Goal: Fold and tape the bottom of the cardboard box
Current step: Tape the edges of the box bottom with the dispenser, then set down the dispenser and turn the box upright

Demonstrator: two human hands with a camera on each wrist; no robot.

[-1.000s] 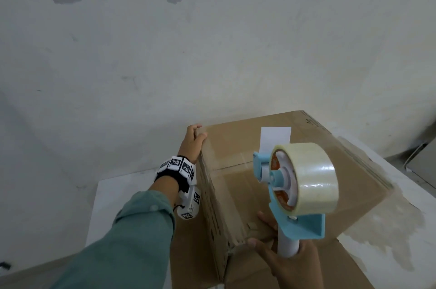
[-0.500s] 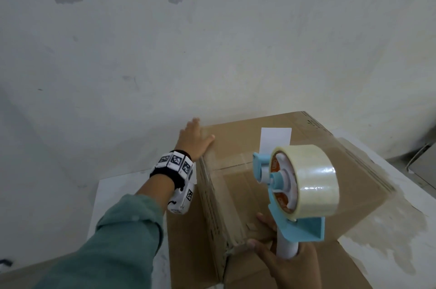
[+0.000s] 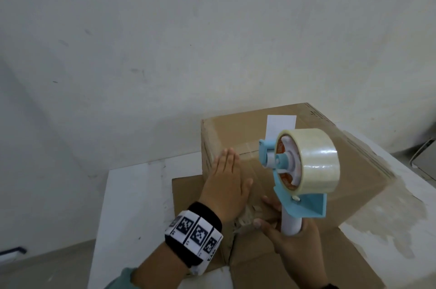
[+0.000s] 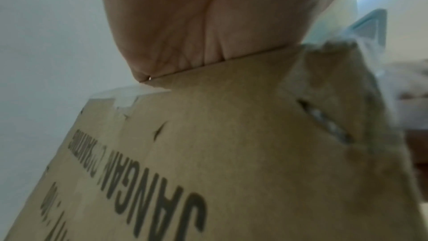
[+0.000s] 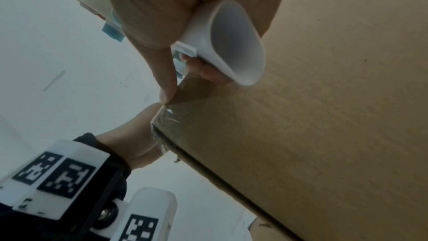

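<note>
A brown cardboard box (image 3: 368,170) stands on a white table (image 3: 132,194), its folded face up and clear tape across it. My left hand (image 3: 226,184) lies flat, fingers straight, on the box's near left edge; the left wrist view shows its palm (image 4: 208,25) pressed on the box top (image 4: 231,153). My right hand (image 3: 292,246) grips the white handle of a blue tape dispenser (image 3: 304,170) with a clear tape roll, held upright over the near corner. In the right wrist view the fingers curl round the handle (image 5: 231,43) and the thumb touches the box corner (image 5: 185,98).
The box's lower flaps (image 3: 188,189) spread flat on the table around it. A white label (image 3: 280,125) sits on the box top. A plain white wall (image 3: 212,40) rises close behind. A grey object (image 3: 424,159) lies at the far right.
My left hand has slid from the far left corner of the box toward me along the left edge, now flat near the front corner. The right hand and dispenser have barely moved.
</note>
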